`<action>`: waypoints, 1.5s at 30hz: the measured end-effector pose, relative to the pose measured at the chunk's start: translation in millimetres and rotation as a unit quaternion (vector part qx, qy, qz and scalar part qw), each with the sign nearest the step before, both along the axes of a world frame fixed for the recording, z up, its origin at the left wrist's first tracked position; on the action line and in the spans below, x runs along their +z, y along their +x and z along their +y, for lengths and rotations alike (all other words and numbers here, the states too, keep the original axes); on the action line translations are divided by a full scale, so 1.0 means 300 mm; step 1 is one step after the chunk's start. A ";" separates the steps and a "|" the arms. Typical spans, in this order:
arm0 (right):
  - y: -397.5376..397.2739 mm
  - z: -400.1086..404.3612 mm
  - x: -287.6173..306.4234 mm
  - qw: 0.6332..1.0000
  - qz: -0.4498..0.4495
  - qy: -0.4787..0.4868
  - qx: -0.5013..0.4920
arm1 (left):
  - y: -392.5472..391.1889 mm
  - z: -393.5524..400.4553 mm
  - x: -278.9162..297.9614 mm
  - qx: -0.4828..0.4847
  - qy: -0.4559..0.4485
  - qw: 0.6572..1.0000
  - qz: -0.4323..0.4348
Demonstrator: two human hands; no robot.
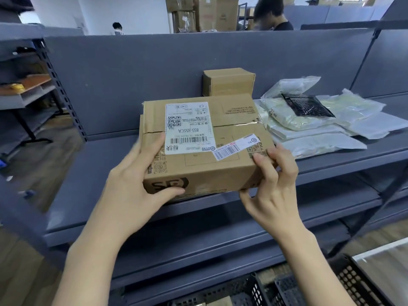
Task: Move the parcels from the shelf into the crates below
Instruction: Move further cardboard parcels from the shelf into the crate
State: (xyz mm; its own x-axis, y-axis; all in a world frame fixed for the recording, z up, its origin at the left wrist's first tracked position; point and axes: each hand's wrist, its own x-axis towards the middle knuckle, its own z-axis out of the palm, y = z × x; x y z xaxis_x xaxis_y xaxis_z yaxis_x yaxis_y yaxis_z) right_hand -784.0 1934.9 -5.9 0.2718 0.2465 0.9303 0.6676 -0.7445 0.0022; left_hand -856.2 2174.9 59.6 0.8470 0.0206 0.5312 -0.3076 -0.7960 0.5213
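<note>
Both hands on one cardboard box (205, 149) at the centre of the frame, above the front edge of the grey shelf (92, 173). Left hand (132, 184) wrapped round the box's near left corner, thumb lying along the front face beside the printed logo, fingers spread up onto the top next to the large white shipping label (189, 127). Right hand (276, 184) gripping the near right corner, fingers curled over the top edge, thumb tucked under the lower edge. Smaller barcode sticker (236, 146) slanted across the top, right of the big label. Whether the box rests on the shelf or hangs just clear of it: cannot tell.

Behind, at upper centre, a small cardboard box (228, 81) against the shelf's back panel. Right of centre, a heap of pale plastic mailer bags (309, 129) on the same shelf, with a black mailer bag (306, 104) on top.

Along the bottom edge, right of centre, rims of black perforated crates (353, 281) below the shelves. Upper right, beyond the back panel, a person in dark clothing (271, 14), with stacked cartons (205, 14) left of them.
</note>
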 end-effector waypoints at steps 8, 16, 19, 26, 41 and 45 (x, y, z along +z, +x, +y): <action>0.017 0.007 0.001 0.999 -0.015 0.038 0.007 | 0.013 -0.008 -0.032 -0.014 -0.013 1.000 -0.024; -0.008 -0.028 0.027 0.989 0.134 0.016 0.053 | 0.031 0.025 -0.059 0.008 0.034 0.998 -0.046; -0.006 -0.058 0.084 0.981 0.185 0.012 0.063 | 0.031 0.042 -0.077 0.027 0.090 0.993 -0.069; 0.094 -0.078 0.225 0.946 0.304 -0.096 0.054 | 0.047 0.068 -0.093 -0.034 0.160 0.980 -0.110; 0.049 0.015 0.161 0.898 0.357 0.210 0.150 | 0.117 -0.048 -0.032 0.164 -0.141 0.962 -0.167; 0.040 0.041 0.117 0.883 0.358 0.275 0.133 | 0.117 -0.117 -0.062 0.078 -0.094 0.982 -0.147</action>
